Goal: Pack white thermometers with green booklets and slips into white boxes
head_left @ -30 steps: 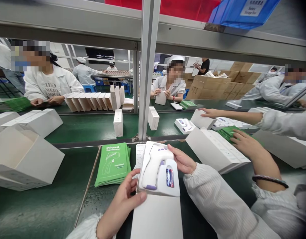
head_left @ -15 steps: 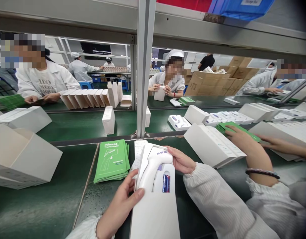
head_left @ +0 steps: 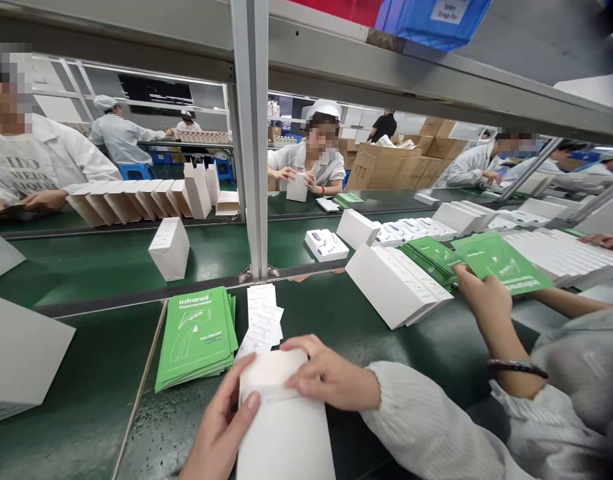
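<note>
A white cardboard box [head_left: 286, 433] stands close in front of me, its end flap folded over so its contents are hidden. My left hand [head_left: 221, 420] is wrapped round the box's left side, thumb on the front face. At the upper right, my right hand [head_left: 331, 377] grips the box's edge, with its bent fingers pressing on the flap [head_left: 274, 373]. Just beyond lie a stack of green thermometer manuals [head_left: 199, 337] and a fanned pile of printed white slips [head_left: 262, 317].
White boxes [head_left: 391, 287] stand at the right, beside a co-worker's hand [head_left: 486, 300] holding a green manual [head_left: 501, 260]. A metal post [head_left: 254, 147] rises ahead. One box [head_left: 169, 250] and a thermometer tray [head_left: 326, 245] sit on the green belt [head_left: 221, 247].
The thermometer and batteries seen in the open box are now covered by the flap. My right hand has moved onto the flap. The view has shifted right; the co-worker has lifted a manual.
</note>
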A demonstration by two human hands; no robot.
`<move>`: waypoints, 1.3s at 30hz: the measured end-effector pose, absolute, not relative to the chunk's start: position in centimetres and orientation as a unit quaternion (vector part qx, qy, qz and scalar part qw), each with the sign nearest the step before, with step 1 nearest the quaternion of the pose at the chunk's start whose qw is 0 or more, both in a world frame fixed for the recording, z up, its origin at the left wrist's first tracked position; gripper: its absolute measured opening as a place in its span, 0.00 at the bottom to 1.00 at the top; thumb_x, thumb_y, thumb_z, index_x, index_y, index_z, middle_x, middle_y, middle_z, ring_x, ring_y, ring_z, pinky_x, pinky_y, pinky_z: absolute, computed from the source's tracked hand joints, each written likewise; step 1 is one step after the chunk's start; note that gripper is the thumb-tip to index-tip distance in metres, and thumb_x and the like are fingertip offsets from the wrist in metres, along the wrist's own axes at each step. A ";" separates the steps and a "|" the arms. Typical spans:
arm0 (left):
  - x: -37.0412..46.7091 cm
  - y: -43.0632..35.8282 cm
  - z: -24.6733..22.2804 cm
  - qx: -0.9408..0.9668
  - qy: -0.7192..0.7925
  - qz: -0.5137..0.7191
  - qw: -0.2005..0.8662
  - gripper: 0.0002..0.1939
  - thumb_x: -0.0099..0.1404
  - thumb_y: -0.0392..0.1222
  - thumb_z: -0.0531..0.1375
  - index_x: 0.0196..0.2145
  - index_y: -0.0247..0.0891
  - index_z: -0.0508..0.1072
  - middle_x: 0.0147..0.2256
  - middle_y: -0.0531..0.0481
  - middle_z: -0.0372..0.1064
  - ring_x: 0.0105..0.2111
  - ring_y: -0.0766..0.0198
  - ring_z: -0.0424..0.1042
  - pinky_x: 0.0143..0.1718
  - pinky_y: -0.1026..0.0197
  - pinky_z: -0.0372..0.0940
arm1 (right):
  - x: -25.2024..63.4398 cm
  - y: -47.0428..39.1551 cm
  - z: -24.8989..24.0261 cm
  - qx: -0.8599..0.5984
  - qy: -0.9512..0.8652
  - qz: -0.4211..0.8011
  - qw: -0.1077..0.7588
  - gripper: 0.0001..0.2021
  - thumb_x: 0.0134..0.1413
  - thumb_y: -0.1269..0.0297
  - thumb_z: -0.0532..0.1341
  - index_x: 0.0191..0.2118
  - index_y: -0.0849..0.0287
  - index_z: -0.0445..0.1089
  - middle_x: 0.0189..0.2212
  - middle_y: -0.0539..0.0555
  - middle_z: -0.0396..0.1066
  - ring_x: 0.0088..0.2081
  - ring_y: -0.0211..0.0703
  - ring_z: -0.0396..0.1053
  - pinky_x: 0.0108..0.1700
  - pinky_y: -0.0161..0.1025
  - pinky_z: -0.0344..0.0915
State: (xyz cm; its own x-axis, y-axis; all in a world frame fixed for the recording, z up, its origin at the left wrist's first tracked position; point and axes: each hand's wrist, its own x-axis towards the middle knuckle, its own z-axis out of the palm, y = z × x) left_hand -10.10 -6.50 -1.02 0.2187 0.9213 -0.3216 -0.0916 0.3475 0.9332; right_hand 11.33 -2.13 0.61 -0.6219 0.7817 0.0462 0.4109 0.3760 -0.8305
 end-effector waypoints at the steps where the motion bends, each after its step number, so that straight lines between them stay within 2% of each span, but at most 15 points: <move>1: -10.3 -6.7 -1.1 0.432 0.504 0.368 0.651 0.25 0.55 0.53 0.57 0.49 0.43 0.59 0.40 0.48 0.66 0.35 0.60 0.67 0.32 0.64 0.63 | 11.4 -2.8 0.2 -0.366 -0.807 0.418 0.200 0.13 0.51 0.57 0.56 0.39 0.55 0.74 0.56 0.58 0.53 0.59 0.55 0.44 0.56 0.54 0.43; 3: -10.4 -7.1 -1.2 0.435 0.524 0.369 0.633 0.20 0.55 0.53 0.56 0.42 0.41 0.63 0.33 0.51 0.66 0.30 0.64 0.65 0.29 0.66 0.61 | 11.3 -4.2 -0.7 -0.377 -0.782 0.449 0.212 0.15 0.51 0.56 0.57 0.43 0.52 0.71 0.60 0.55 0.44 0.61 0.56 0.34 0.58 0.56 0.37; 4: -10.3 -7.3 -1.2 0.423 0.531 0.392 0.621 0.20 0.55 0.53 0.56 0.43 0.42 0.62 0.33 0.51 0.65 0.30 0.64 0.65 0.29 0.66 0.61 | 11.2 -4.8 -1.3 -0.399 -0.746 0.468 0.255 0.17 0.50 0.56 0.58 0.47 0.50 0.67 0.61 0.55 0.43 0.62 0.54 0.34 0.58 0.55 0.38; 7: -9.9 -8.2 -1.7 0.361 0.533 0.509 0.571 0.26 0.54 0.52 0.58 0.48 0.50 0.54 0.44 0.51 0.61 0.36 0.64 0.66 0.32 0.67 0.62 | 10.2 -6.6 -2.8 -0.433 -0.566 0.559 0.424 0.28 0.48 0.59 0.60 0.55 0.45 0.52 0.57 0.56 0.52 0.57 0.50 0.51 0.53 0.50 0.54; 10: -10.0 -8.9 -2.7 0.380 0.527 0.523 0.552 0.21 0.54 0.49 0.58 0.45 0.51 0.58 0.49 0.51 0.56 0.42 0.62 0.64 0.36 0.66 0.62 | 9.0 -8.1 -3.9 -0.424 -0.444 0.623 0.485 0.23 0.47 0.60 0.61 0.51 0.46 0.57 0.50 0.56 0.61 0.46 0.46 0.63 0.45 0.44 0.62; 14: -11.2 -9.1 -3.0 0.519 0.502 0.419 0.551 0.11 0.58 0.48 0.54 0.36 0.43 0.70 0.51 0.48 0.52 0.50 0.57 0.59 0.44 0.64 0.58 | 9.0 -8.7 -3.4 -0.426 -0.501 0.591 0.467 0.09 0.46 0.59 0.62 0.36 0.54 0.71 0.47 0.55 0.61 0.46 0.46 0.62 0.45 0.42 0.59; 19: -12.2 -8.8 -2.7 0.561 0.456 0.416 0.551 0.11 0.59 0.47 0.53 0.32 0.43 0.74 0.52 0.48 0.56 0.51 0.55 0.59 0.48 0.62 0.55 | 9.8 -8.2 -2.4 -0.431 -0.585 0.563 0.395 0.12 0.52 0.57 0.57 0.29 0.58 0.73 0.35 0.56 0.65 0.38 0.43 0.64 0.40 0.41 0.59; 22: -12.3 -8.9 -3.7 0.527 0.441 0.457 0.566 0.07 0.57 0.42 0.57 0.35 0.47 0.72 0.49 0.50 0.63 0.48 0.58 0.64 0.45 0.61 0.60 | 9.3 -8.6 -3.4 -0.446 -0.556 0.531 0.459 0.08 0.49 0.58 0.60 0.30 0.58 0.70 0.31 0.53 0.66 0.33 0.41 0.65 0.35 0.38 0.60; 23: -12.4 -9.0 -4.0 0.506 0.433 0.478 0.572 0.10 0.58 0.40 0.57 0.38 0.50 0.69 0.45 0.51 0.66 0.45 0.59 0.66 0.44 0.61 0.61 | 9.0 -8.8 -3.8 -0.446 -0.533 0.525 0.492 0.07 0.48 0.59 0.60 0.33 0.56 0.67 0.31 0.53 0.67 0.33 0.41 0.65 0.35 0.38 0.60; 26: -12.6 -9.1 -4.4 0.510 0.412 0.504 0.563 0.13 0.59 0.37 0.55 0.42 0.52 0.65 0.37 0.53 0.71 0.42 0.61 0.68 0.44 0.58 0.61 | 8.3 -9.4 -4.4 -0.419 -0.501 0.524 0.547 0.17 0.48 0.62 0.61 0.44 0.50 0.56 0.35 0.52 0.69 0.40 0.44 0.67 0.44 0.43 0.61; 29: -12.8 -8.7 -3.3 0.570 0.380 0.464 0.562 0.11 0.62 0.42 0.50 0.33 0.42 0.71 0.36 0.47 0.69 0.42 0.57 0.67 0.46 0.55 0.59 | 8.3 -9.3 -3.3 -0.381 -0.549 0.532 0.520 0.11 0.50 0.59 0.58 0.40 0.53 0.61 0.35 0.54 0.69 0.43 0.47 0.66 0.47 0.46 0.59; 31: -12.9 -8.3 -2.3 0.563 0.389 0.448 0.575 0.13 0.62 0.43 0.50 0.26 0.39 0.70 0.32 0.47 0.67 0.39 0.57 0.68 0.44 0.55 0.60 | 8.5 -8.9 -2.1 -0.385 -0.563 0.539 0.494 0.07 0.50 0.59 0.58 0.29 0.57 0.63 0.33 0.55 0.68 0.40 0.46 0.67 0.44 0.45 0.61; 33: -12.8 -8.1 -1.5 0.560 0.420 0.423 0.576 0.10 0.59 0.42 0.54 0.22 0.39 0.66 0.29 0.49 0.65 0.36 0.60 0.68 0.40 0.58 0.61 | 8.7 -8.4 -1.2 -0.410 -0.565 0.545 0.463 0.06 0.49 0.64 0.60 0.26 0.58 0.63 0.31 0.54 0.68 0.39 0.45 0.67 0.43 0.44 0.62; 36: -12.8 -8.0 -1.0 0.605 0.447 0.367 0.547 0.04 0.57 0.42 0.58 0.27 0.40 0.68 0.34 0.48 0.68 0.38 0.60 0.68 0.40 0.60 0.61 | 8.9 -8.1 -0.7 -0.434 -0.589 0.544 0.410 0.04 0.46 0.69 0.61 0.31 0.58 0.67 0.40 0.56 0.67 0.44 0.46 0.66 0.45 0.43 0.62; 39: -12.7 -8.0 -0.9 0.644 0.485 0.325 0.495 0.08 0.58 0.44 0.56 0.33 0.42 0.73 0.40 0.46 0.71 0.42 0.58 0.68 0.43 0.61 0.61 | 8.9 -8.1 -0.8 -0.439 -0.598 0.536 0.402 0.07 0.47 0.67 0.61 0.35 0.57 0.70 0.42 0.57 0.69 0.45 0.46 0.66 0.47 0.44 0.62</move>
State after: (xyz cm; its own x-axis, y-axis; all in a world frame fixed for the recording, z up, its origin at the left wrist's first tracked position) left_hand -12.74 -8.00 -0.91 0.3184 0.9460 -0.0611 0.3018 -0.0401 0.9525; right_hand 8.95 -8.11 -0.77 -0.2904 0.9569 0.0103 0.0934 0.0391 -0.9949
